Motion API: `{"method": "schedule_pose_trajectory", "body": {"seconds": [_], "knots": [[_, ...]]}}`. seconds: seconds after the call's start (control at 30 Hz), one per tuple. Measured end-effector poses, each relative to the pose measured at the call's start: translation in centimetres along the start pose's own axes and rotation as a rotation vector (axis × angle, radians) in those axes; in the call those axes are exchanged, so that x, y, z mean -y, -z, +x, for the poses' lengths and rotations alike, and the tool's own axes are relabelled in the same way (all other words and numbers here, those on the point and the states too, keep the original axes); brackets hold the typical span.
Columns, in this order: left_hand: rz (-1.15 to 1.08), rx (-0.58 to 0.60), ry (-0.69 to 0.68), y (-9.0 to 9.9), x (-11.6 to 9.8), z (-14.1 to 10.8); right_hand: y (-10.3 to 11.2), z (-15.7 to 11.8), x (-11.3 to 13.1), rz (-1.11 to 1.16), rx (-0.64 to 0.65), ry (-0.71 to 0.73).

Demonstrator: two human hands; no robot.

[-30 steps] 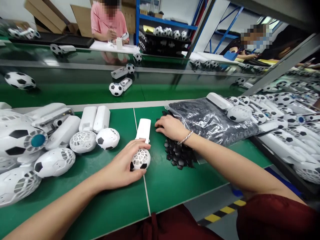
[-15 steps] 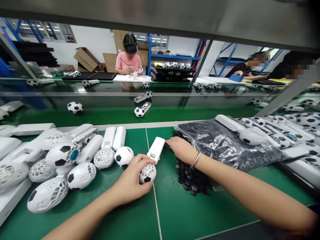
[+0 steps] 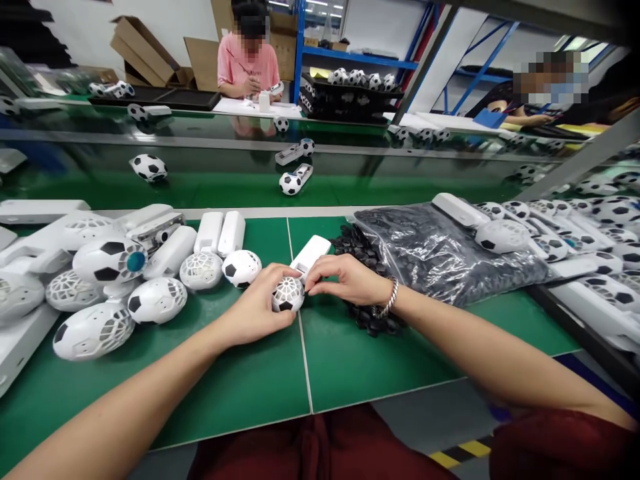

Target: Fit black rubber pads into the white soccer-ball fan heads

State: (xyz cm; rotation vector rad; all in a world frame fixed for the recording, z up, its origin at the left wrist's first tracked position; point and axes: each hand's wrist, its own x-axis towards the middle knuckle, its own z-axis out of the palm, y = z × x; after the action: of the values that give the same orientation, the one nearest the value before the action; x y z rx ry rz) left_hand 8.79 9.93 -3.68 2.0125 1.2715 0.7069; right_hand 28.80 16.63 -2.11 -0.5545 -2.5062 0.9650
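My left hand (image 3: 265, 300) is closed around the ball-shaped head of a white soccer-ball device (image 3: 289, 293), steadying it on the green bench. Its white rectangular body (image 3: 311, 253) points away from me, up and to the right. At the ball's right side, my right hand (image 3: 345, 279) pinches a small black piece, mostly hidden by the fingertips. Loose black plastic pieces (image 3: 373, 320) lie in a heap beneath and beyond my right wrist. A clear bag (image 3: 440, 257) full of such black pieces rests just behind that heap.
Several similar white devices (image 3: 95, 327) crowd the bench on my left, and more (image 3: 610, 293) are stacked at the right. Another white device (image 3: 503, 235) lies on the bag. Beyond the bench a green conveyor (image 3: 215, 190) carries soccer-ball units. A person in pink (image 3: 250, 67) sits across from me.
My right hand has moved from the heap of black pieces leftward and nearer to me, up to the ball. My left hand keeps its hold. The view has tilted down.
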Motion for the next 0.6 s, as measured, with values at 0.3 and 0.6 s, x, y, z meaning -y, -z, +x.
{"method": "schedule_pose_trajectory", "body": {"seconds": [0.3,0.6], "knots": [[-0.044,0.007,-0.001,0.0,-0.3,0.3,-0.4,0.9,-1.1,0.003,0.037,0.101],[-0.005,-0.276,0.038,-2.3,-0.8,0.6,-0.8,1.4,-1.2,-0.023,-0.002,-0.013]]}}
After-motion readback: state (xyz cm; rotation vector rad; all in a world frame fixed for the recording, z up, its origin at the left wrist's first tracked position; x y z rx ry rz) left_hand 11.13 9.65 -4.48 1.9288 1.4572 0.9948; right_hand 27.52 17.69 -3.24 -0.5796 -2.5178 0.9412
